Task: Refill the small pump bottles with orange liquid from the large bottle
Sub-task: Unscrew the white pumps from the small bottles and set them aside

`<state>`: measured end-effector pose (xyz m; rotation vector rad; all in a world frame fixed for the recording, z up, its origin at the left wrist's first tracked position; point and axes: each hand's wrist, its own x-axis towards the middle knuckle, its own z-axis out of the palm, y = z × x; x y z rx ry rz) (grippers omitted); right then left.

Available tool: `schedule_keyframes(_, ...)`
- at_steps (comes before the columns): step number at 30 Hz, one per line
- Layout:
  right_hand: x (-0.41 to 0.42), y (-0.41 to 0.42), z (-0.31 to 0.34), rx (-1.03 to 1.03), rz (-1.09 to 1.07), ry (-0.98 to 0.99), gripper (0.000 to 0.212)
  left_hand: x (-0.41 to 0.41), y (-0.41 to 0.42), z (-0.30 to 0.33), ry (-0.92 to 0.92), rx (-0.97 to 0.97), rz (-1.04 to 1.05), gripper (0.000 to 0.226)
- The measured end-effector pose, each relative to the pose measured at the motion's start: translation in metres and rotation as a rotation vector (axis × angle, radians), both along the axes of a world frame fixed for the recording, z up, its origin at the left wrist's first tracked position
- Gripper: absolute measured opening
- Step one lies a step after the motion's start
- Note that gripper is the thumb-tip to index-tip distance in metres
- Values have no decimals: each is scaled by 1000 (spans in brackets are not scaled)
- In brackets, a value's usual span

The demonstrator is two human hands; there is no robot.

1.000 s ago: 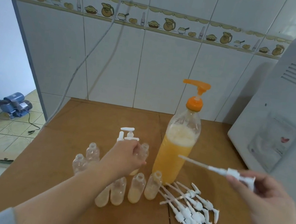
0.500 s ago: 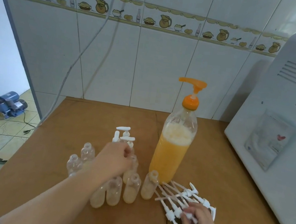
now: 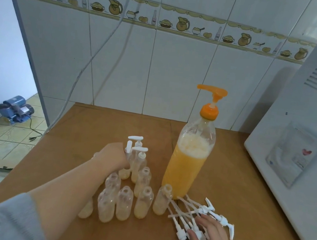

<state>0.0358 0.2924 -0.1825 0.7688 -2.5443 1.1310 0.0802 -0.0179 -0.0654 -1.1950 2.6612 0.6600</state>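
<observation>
Bright, soft light; perhaps wide-angle edge bending
</observation>
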Motion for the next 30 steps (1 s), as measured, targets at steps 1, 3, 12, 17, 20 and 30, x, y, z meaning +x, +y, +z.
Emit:
schedule_keyframes(1,1,-2,2,-4,-9,1,32,-1,0,-2,-14,11,7,35)
schedule_keyframes(3,2,-5,4,-8,-13,25,40,-3,1,-7,-32,12,-8,30)
schedule_keyframes(12,6,-15,15,162,-62,185,25,1,3,-6,191,40,13,15)
schedule_keyframes(17,19,-34,50,-51,1,59,35,24,12,28,465,83,76,18)
schedule_keyframes(20,31,-58,99,-294,84,28,42,48,16,47,720,128,157,22)
schedule_keyframes(30,48,-127,248,-484,421,-442,19,89,67,62,1250,721,84,32)
